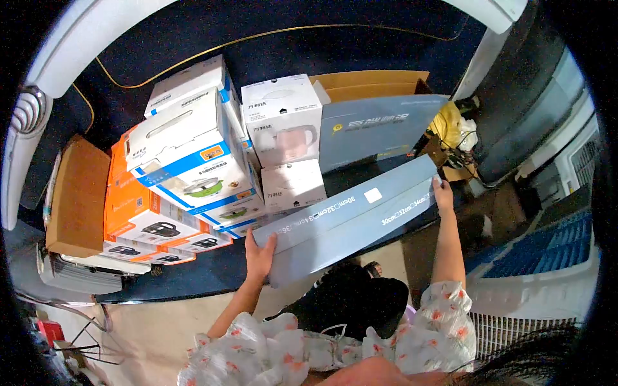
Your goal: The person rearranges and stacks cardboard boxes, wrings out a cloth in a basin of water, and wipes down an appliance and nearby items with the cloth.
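The grey-blue carton (344,222) is gripped at its ends by the fingers of the left hand (260,256) and right hand (442,196). It is held tilted before the dark shelf (193,278), where white kettle boxes (283,122) and orange-and-white boxes (151,212) are stacked.

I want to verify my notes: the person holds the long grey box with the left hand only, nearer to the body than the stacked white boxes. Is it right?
Not with the left hand only: the head view shows the right hand holding the long grey box too, at its other end. It is indeed nearer to the body than the stacked white boxes.
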